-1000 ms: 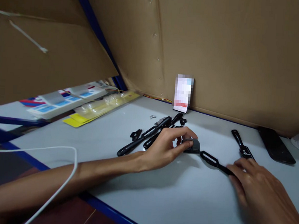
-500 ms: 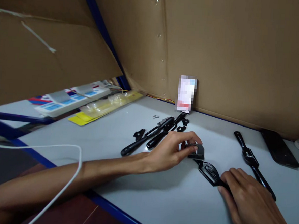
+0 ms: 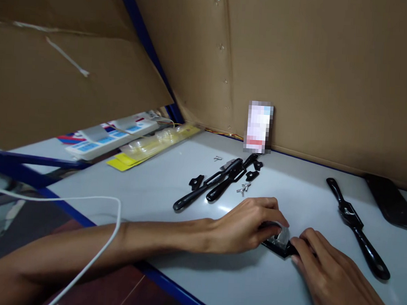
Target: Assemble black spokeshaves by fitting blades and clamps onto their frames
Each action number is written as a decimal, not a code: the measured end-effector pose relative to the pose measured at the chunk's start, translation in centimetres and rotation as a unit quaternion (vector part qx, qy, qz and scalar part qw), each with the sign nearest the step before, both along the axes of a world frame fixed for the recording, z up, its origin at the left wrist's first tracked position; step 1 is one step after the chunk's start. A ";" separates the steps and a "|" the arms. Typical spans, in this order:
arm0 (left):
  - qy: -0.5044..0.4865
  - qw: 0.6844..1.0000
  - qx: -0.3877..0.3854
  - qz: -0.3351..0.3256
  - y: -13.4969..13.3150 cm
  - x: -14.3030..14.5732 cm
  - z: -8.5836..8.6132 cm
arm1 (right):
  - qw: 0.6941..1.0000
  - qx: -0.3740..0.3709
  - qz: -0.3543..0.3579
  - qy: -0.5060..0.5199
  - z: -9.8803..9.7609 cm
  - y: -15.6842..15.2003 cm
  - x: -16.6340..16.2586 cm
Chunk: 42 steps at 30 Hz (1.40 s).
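My left hand [image 3: 250, 224] reaches across the grey table [image 3: 171, 229], its fingers curled over a small dark block with a shiny face [image 3: 280, 237]. That block lies on a black handled tool body [image 3: 280, 247]. My right hand [image 3: 330, 275] comes in from the lower right and its fingertips press the same tool body, hiding most of it. The two hands almost touch at the block.
A second black handled tool [image 3: 355, 226] lies to the right. Black handles and small parts [image 3: 218, 181] with a wing nut [image 3: 243, 188] sit behind the hands. A phone [image 3: 259, 127] leans on the cardboard wall. A dark flat object [image 3: 390, 200], packaged goods [image 3: 128, 136], a white cable [image 3: 104, 247].
Both hands have drawn nearer to me with the block and the tool body. The block now sits on the tool body, where before it lay beside its end.
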<state>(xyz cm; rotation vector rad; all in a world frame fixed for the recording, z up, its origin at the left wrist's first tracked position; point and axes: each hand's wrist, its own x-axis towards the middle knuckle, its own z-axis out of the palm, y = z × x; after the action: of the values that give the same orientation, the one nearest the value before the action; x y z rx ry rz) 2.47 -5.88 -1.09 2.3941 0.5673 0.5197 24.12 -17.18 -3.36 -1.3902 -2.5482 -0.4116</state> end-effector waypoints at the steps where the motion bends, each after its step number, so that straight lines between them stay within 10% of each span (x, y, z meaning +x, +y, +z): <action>1: 0.005 1.000 -0.004 -0.003 0.0 0.0 0.0 | 1.000 -0.001 0.005 -0.003 0.1 0.0 0.0; 24: 0.017 1.000 -0.005 0.009 -0.2 0.3 -0.4 | 0.997 -0.006 0.061 -0.053 0.3 -0.3 1.5; 28: 0.004 0.995 0.097 0.035 2.0 -0.3 0.7 | 0.997 0.010 0.040 -0.060 -0.1 -0.3 1.8; 32: 0.123 0.952 0.220 0.175 6.1 -1.8 2.5 | 0.996 0.026 -0.035 -0.073 -0.7 -0.3 2.6; 42: 0.259 0.934 0.208 0.130 6.2 -3.8 3.3 | 0.991 0.057 -0.075 -0.097 -0.8 0.5 2.9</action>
<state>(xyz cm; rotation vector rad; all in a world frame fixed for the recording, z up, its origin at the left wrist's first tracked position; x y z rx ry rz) -1.29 0.36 2.23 2.8975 1.1103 0.1040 27.06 -16.72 -4.15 -1.5753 -2.5277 -0.7401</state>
